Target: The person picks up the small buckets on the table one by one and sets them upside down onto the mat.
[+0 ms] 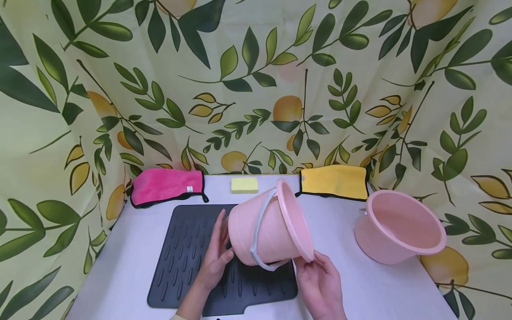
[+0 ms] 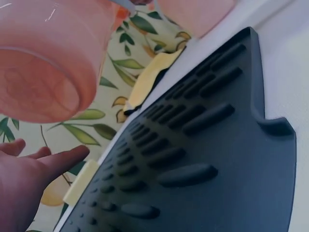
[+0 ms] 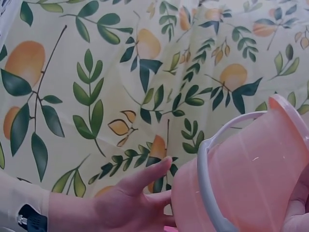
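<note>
A pink bucket (image 1: pixel 244 229) with a pale grey-blue handle (image 1: pixel 256 235) is tilted on its side above the dark drying mat (image 1: pixel 184 258), its mouth facing right. At the lower rim, my right hand (image 1: pixel 320 284) grips it with thumb and fingers; part of that hand shows at the edge of the right wrist view. My left hand (image 1: pixel 214 264) is beside the bucket's base with its fingers spread and fairly straight. In the left wrist view, the bucket's round underside (image 2: pixel 38 87) hangs above the left hand (image 2: pixel 29 179).
A second pink bucket (image 1: pixel 392 249) stands upright on the right of the white table (image 1: pixel 332 231). Along the back lie a pink cloth (image 1: pixel 168 186), a yellow sponge (image 1: pixel 244 185) and a yellow cloth (image 1: pixel 334 182). Leaf-and-fruit patterned fabric (image 1: pixel 240 111) surrounds the table.
</note>
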`<state>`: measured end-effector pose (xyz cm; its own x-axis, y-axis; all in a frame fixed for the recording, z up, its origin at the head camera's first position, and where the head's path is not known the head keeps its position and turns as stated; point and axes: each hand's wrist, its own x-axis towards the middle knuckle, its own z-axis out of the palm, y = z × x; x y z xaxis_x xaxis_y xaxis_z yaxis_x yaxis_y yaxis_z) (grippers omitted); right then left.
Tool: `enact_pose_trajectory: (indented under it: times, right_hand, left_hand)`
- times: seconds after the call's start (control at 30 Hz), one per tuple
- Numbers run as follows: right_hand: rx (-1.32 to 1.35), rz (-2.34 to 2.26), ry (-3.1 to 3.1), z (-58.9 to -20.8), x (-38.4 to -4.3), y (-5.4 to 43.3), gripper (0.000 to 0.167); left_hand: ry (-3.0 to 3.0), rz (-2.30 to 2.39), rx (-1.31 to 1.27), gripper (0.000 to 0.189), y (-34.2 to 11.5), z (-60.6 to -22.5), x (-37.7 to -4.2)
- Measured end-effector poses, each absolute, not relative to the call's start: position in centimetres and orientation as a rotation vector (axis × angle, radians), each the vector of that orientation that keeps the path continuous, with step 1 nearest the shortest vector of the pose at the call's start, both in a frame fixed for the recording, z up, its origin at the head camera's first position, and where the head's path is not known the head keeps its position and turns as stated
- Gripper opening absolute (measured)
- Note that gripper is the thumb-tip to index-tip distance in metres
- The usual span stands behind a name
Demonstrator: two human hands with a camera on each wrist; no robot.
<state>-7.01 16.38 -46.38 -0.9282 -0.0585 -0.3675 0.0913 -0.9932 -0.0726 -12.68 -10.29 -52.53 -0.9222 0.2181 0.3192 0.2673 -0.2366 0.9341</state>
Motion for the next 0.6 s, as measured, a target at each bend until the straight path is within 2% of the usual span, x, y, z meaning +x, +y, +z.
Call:
enact_pose_trajectory:
  times: [0.23, 0.6]
  right_hand:
    - [0.548, -2.975, 0.099, -46.5, -6.6, 15.6, 0.046]
    - [0.503, -2.936, 0.1, -46.9, -6.3, 14.7, 0.041]
  left_hand:
    - [-1.766, -2.485, -0.749, 0.097, -10.2, -52.5, -12.8]
    - [-1.748, -2.471, -0.772, 0.101, -10.5, -52.2, -12.7]
